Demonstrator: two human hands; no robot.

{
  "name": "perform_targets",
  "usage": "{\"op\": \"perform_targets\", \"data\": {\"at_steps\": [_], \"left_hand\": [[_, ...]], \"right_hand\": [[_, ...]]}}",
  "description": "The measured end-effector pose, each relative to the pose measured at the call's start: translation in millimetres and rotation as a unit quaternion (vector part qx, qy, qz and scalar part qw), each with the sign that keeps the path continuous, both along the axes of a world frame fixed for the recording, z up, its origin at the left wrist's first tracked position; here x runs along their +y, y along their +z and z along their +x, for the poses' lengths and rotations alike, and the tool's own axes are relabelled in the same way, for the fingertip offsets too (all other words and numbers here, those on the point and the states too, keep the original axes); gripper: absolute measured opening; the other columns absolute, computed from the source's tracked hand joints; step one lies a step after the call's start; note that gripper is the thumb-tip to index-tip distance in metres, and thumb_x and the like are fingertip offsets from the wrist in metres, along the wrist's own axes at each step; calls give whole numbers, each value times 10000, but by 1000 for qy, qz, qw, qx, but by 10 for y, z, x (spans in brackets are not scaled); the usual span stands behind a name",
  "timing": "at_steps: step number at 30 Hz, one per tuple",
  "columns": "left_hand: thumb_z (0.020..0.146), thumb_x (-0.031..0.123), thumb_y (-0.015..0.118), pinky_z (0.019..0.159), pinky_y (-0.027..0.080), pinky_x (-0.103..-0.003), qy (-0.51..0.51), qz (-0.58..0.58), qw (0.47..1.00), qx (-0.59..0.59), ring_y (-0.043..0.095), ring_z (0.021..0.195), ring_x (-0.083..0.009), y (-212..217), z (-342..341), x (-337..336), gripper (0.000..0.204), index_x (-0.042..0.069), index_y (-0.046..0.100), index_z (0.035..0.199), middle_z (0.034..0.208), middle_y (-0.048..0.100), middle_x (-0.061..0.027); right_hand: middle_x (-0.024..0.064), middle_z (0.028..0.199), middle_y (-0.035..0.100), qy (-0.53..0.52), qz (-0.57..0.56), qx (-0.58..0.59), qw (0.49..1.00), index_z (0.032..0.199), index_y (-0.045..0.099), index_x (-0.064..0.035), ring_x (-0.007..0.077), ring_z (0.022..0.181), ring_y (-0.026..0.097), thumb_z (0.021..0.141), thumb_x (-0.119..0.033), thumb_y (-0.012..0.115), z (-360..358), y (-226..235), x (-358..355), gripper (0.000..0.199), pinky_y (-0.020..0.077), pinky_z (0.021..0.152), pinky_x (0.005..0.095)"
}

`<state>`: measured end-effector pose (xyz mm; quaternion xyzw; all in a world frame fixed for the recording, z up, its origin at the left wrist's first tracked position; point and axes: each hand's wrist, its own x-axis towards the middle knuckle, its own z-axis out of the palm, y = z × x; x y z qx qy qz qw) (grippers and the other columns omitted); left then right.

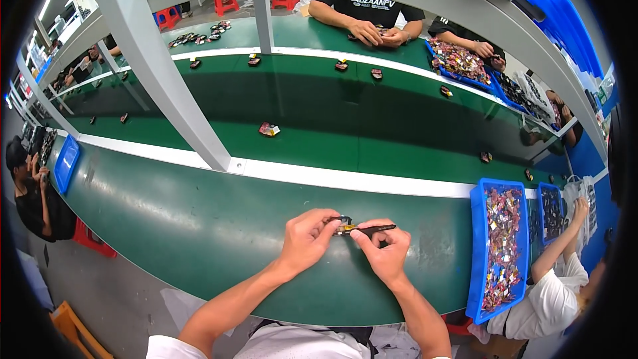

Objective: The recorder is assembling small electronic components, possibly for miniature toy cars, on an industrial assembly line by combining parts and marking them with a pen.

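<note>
My left hand [304,242] is closed, pinching a small black plastic housing [341,220] between thumb and fingers above the green worktable [219,226]. Yellow and pale bits show inside the housing; their details are too small to make out. In my right hand [385,252], closed as well, is a slim black stick-like tool [384,228] that points out to the right. The thumb and fingertips of that hand meet the right end of the housing, so both hands nearly touch. My fingers partly cover the housing.
A blue bin [476,252] full of small reddish electronic parts stands to my right, with a smaller blue bin [549,213] past it. Grey frame posts [166,73] rise ahead. Beyond the white rail, a green conveyor [319,139] carries scattered small parts [268,129]. Co-workers sit around.
</note>
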<state>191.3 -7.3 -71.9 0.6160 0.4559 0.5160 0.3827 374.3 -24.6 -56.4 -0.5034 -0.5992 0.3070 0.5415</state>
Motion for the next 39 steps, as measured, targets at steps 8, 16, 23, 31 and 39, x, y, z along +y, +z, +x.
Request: {"op": "perform_targets", "data": {"at_steps": [8, 16, 23, 31, 39], "left_hand": [[913, -7, 710, 484, 484, -239, -28, -22, 999, -33, 626, 583, -101, 124, 27, -47, 150, -37, 707, 1060, 887, 697, -111], [922, -9, 704, 489, 505, -238, -46, -36, 997, -46, 653, 601, -118, 147, 13, -54, 160, -38, 706, 1079, 900, 687, -110], [916, -10, 705, 471, 484, -244, -37, -6, 999, -16, 647, 577, -119, 134, 7, -60, 153, -27, 712, 1068, 852, 685, -106], [912, -31, 700, 458, 507, -226, -38, 28, 999, 10, 671, 596, -117, 125, 1, -46, 153, -38, 714, 1064, 869, 683, -103], [956, -12, 660, 472, 537, -245, -79, -95, 988, -93, 685, 619, -146, 106, -35, -28, 191, -93, 657, 1129, 866, 717, -137]], "right_hand": [[0, 712, 655, 44, -103, 182, 977, 933, 701, 30, 7, 582, 534, 840, 36, 788, 10, 81, 30, 127, 343, 480, 175], [118, 838, 748, 60, -165, 232, 957, 939, 684, 32, 64, 666, 658, 871, 25, 752, 71, 93, 42, 96, 404, 512, 169], [121, 829, 741, 51, -186, 233, 953, 929, 683, 33, 118, 733, 715, 863, 36, 752, 59, 134, 43, 96, 449, 540, 179], [151, 881, 732, 61, -202, 234, 949, 957, 675, 73, 184, 820, 738, 861, 67, 750, 93, 83, 53, 122, 604, 745, 265], [126, 868, 728, 64, -162, 247, 953, 944, 671, 49, 187, 812, 739, 857, 86, 736, 81, 67, 41, 115, 588, 729, 262]]}}
